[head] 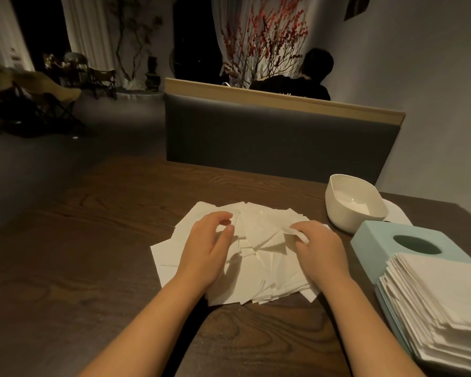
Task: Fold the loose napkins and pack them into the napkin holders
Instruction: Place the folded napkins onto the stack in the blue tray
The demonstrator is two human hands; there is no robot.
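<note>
My right hand (pixel 320 248) pinches a napkin corner at the right edge of the loose napkin pile (pixel 245 257). My left hand (pixel 207 248) hovers over the pile's left, fingers loosely curled, holding nothing. The white holder (pixel 337 210) lies far right, nearer my right hand.

The folded napkin stack (pixel 443 308) runs off the right edge.

A spread pile of loose white napkins (pixel 256 257) lies flat and overlapping at the middle of the table. To its right stands a white tub-shaped holder (pixel 348 210), open at the top. Nearer, a pale blue holder (pixel 375 240) with an oval opening sits beside a neat stack of folded napkins (pixel 441 303).
</note>
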